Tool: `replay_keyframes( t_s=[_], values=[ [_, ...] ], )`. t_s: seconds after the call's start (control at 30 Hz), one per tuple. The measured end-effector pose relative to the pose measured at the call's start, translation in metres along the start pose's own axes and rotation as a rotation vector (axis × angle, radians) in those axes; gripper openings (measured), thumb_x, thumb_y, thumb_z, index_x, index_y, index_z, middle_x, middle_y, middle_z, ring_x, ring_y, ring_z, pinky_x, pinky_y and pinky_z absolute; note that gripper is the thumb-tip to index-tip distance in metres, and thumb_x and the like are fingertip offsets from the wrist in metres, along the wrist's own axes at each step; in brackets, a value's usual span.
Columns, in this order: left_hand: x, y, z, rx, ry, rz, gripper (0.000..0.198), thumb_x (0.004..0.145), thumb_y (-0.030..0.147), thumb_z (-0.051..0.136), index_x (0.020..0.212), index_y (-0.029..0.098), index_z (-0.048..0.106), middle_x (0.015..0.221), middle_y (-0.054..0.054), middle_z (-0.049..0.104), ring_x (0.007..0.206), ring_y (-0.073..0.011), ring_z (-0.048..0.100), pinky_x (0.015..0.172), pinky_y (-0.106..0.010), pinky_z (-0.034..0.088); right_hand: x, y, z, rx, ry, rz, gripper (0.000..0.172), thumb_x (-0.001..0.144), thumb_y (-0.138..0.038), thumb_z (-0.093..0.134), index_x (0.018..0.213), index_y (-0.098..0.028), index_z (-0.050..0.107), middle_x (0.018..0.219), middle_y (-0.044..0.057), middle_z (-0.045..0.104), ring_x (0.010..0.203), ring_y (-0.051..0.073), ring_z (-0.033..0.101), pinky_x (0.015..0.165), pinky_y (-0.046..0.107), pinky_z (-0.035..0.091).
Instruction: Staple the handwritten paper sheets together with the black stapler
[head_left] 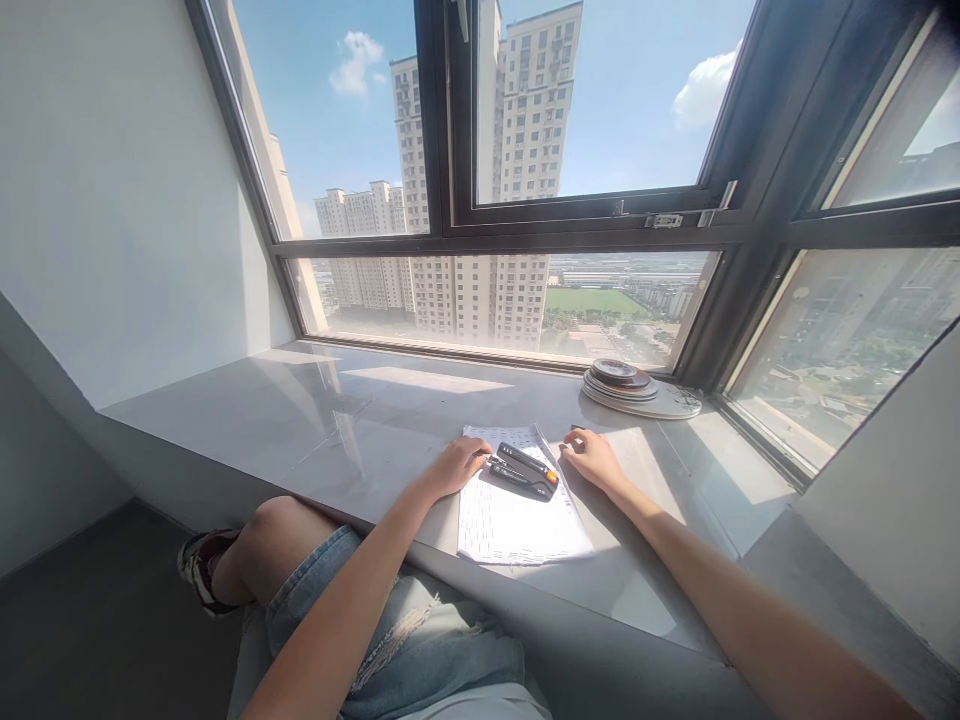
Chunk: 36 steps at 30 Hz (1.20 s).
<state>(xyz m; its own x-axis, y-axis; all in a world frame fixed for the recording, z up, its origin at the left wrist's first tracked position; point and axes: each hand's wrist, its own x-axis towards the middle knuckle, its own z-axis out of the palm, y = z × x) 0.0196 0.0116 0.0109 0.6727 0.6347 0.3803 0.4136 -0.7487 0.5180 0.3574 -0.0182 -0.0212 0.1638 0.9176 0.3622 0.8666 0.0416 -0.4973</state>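
A black stapler [525, 478] with an orange part at its right end lies on a stack of printed paper sheets [521, 535]. Its two arms are spread apart. My left hand [454, 468] rests over the left edge of the sheets, its fingers closed at the stapler's left end. To the right of the paper, my right hand [596, 460] is closed in a pinch. Small dark bits show at its fingertips, too small to name. The sheets' right edge is slightly lifted near that hand.
Stacked round plates or mats [637, 390] sit in the far right corner of the pale, glossy window ledge [300, 430]. Dark-framed windows [495, 245] border its back and right side. My bent leg [289, 545] is below the front edge.
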Motion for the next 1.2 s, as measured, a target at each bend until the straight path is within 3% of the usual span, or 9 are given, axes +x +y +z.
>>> replay_keyframes(
  t_s=[0.43,1.2],
  values=[
    [0.0000,0.0035,-0.0013,-0.031,0.000,-0.041,0.020,0.101,0.029,0.050,0.111,0.025,0.067,0.118,-0.007,0.071,0.115,-0.0248,0.063,0.104,-0.042,0.048,0.0008,0.0028,0.0018,-0.011,-0.006,-0.007,0.017,0.079,-0.023,0.056,0.089,-0.020,0.070,0.098,0.007,0.071,0.091,0.023,0.060,0.085,0.031,0.041],
    [0.0009,-0.0020,-0.0004,0.048,0.026,0.040,0.017,0.095,0.015,0.053,0.103,0.024,0.065,0.108,-0.006,0.071,0.110,-0.0242,0.063,0.106,-0.046,0.042,-0.0010,-0.0015,-0.0008,-0.013,-0.008,-0.020,0.018,0.077,-0.023,0.054,0.084,-0.020,0.070,0.096,0.007,0.070,0.092,0.023,0.059,0.087,0.032,0.041]
  ],
)
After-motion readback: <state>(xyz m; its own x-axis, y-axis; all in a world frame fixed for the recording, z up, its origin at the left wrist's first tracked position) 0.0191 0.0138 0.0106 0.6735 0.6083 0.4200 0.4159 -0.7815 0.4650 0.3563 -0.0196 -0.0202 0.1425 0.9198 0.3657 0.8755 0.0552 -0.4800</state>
